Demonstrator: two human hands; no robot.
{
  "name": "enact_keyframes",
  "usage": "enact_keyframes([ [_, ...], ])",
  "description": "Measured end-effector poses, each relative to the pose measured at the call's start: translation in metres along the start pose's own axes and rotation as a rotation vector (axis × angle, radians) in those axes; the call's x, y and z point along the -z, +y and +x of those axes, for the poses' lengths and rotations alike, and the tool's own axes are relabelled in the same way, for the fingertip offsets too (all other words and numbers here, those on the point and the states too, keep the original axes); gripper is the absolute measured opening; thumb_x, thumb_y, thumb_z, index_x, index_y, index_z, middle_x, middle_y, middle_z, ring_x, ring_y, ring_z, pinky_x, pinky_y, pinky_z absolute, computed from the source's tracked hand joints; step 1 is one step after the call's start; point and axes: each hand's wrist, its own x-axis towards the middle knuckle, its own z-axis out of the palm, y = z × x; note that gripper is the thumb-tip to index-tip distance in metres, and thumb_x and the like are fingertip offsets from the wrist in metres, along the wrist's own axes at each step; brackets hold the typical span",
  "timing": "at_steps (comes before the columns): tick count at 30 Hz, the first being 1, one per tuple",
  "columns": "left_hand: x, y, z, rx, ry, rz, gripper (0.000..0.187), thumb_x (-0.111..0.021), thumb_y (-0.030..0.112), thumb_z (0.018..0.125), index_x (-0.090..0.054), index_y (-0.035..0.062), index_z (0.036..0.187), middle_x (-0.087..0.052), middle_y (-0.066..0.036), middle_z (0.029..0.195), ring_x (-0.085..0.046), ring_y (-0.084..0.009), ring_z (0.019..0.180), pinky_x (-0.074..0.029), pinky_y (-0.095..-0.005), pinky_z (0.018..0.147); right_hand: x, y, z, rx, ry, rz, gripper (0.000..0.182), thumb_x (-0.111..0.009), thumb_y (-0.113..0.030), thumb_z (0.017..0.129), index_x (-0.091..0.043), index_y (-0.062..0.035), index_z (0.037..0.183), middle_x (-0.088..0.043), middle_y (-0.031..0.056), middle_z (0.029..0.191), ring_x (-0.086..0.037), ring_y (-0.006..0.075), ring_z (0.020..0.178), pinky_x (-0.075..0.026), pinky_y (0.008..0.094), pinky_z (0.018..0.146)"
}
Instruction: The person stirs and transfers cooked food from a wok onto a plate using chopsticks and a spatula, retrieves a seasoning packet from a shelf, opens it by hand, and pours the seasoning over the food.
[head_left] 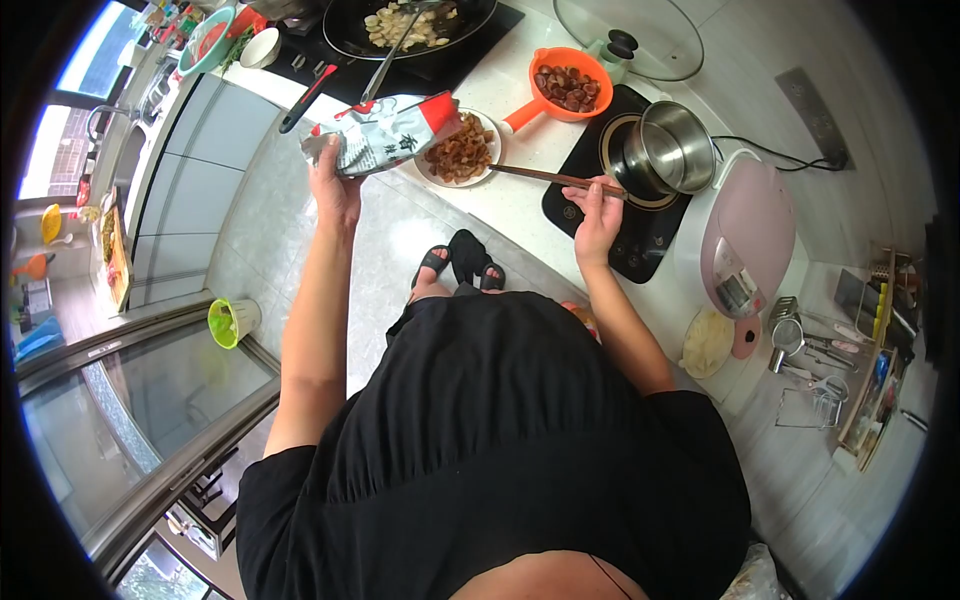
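My left hand [334, 188] grips a silver and red food packet [385, 138], tilted over the counter's edge with its red end to the right. Just under that end lies a white plate [492, 126] of brown chopped pieces [462, 150]. In my right hand [598, 222] is a pair of brown chopsticks [540, 175], their tips reaching the plate's right side. An orange strainer [543, 110] full of reddish-brown chunks [572, 88] stands behind the plate. At the back, a black wok [470, 38] holds pale slices [400, 25] and a spatula [388, 72].
A steel pot [678, 148] sits on the black induction cooker [580, 185], with a pink rice cooker [755, 225] to its right. A glass lid [655, 30] leans behind. On the left are a white bowl [261, 48] and a teal basin [205, 45]. A bin [240, 322] stands on the floor.
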Motion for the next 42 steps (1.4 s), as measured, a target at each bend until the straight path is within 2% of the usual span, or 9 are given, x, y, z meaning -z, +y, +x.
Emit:
enact_keyframes([
  [5,-0.008,-0.011,-0.006,0.027,-0.003,-0.004,0.045,-0.061,0.026,0.088,-0.043,0.0089,0.125,-0.056,-0.008,0.114,-0.061,-0.0214,0.099,-0.054,-0.045,0.082,0.006,-0.001,-0.001,0.01,0.009,-0.009,0.018,-0.042,-0.017,0.101,-0.043,-0.0022,0.112,-0.056,0.0102,0.095,-0.065,0.0202,0.081,-0.055,0.0337,0.077],
  [14,0.007,-0.024,-0.013,0.091,0.004,-0.004,0.046,-0.06,0.024,0.089,-0.041,0.009,0.127,-0.057,-0.009,0.115,-0.061,-0.0233,0.101,-0.054,-0.0464,0.081,0.015,-0.004,0.0,0.013,0.041,-0.024,0.018,-0.042,-0.017,0.101,-0.043,-0.0022,0.112,-0.057,0.0104,0.096,-0.066,0.0205,0.081,-0.055,0.0339,0.077],
  [17,0.012,-0.026,-0.018,0.084,0.031,0.097,0.048,-0.056,0.032,0.089,-0.045,0.0079,0.129,-0.061,-0.009,0.119,-0.061,-0.0245,0.108,-0.049,-0.0465,0.092,0.015,-0.004,-0.001,0.005,0.042,-0.023,0.019,-0.042,-0.018,0.101,-0.043,-0.0024,0.112,-0.057,0.0104,0.095,-0.066,0.0205,0.081,-0.055,0.0342,0.077],
  [23,0.025,-0.025,-0.023,0.076,0.114,0.119,0.05,-0.057,0.034,0.089,-0.044,0.0084,0.13,-0.06,-0.009,0.121,-0.06,-0.0248,0.109,-0.048,-0.0469,0.093,0.013,-0.003,0.001,0.0,0.027,-0.014,0.019,-0.042,-0.018,0.101,-0.043,-0.0027,0.112,-0.057,0.0105,0.095,-0.065,0.0201,0.081,-0.055,0.0339,0.077],
  [26,0.04,-0.025,-0.019,0.107,0.09,0.035,0.047,-0.062,0.026,0.087,-0.043,0.0108,0.127,-0.057,-0.008,0.117,-0.06,-0.0223,0.103,-0.053,-0.0463,0.085,0.011,-0.003,0.002,0.002,0.023,-0.012,0.018,-0.042,-0.018,0.101,-0.043,-0.0028,0.112,-0.057,0.0103,0.095,-0.065,0.0199,0.081,-0.055,0.0336,0.078],
  [33,0.031,-0.01,-0.026,0.054,0.089,-0.037,0.045,-0.061,0.028,0.088,-0.046,0.0097,0.126,-0.06,-0.008,0.117,-0.061,-0.0227,0.103,-0.051,-0.0457,0.088,0.006,-0.002,0.004,0.002,0.02,0.002,0.017,-0.042,-0.017,0.101,-0.043,-0.0024,0.11,-0.056,0.0097,0.095,-0.065,0.0192,0.079,-0.055,0.0326,0.076],
  [37,0.036,-0.012,-0.018,0.034,0.121,0.014,0.056,-0.06,0.034,0.087,-0.04,0.0088,0.134,-0.054,-0.011,0.128,-0.056,-0.0288,0.115,-0.044,-0.0508,0.098,0.002,-0.004,0.004,0.007,0.038,0.012,0.016,-0.042,-0.017,0.101,-0.043,-0.0017,0.108,-0.054,0.0086,0.093,-0.064,0.0175,0.077,-0.055,0.0304,0.074],
  [42,0.028,-0.007,-0.006,-0.021,0.091,-0.025,0.053,-0.059,0.029,0.09,-0.039,0.0073,0.134,-0.053,-0.013,0.129,-0.056,-0.0297,0.115,-0.046,-0.052,0.095,0.002,-0.004,0.002,0.01,0.028,0.008,0.017,-0.042,-0.017,0.101,-0.043,-0.0017,0.108,-0.053,0.0084,0.093,-0.064,0.0175,0.077,-0.055,0.0302,0.073],
])
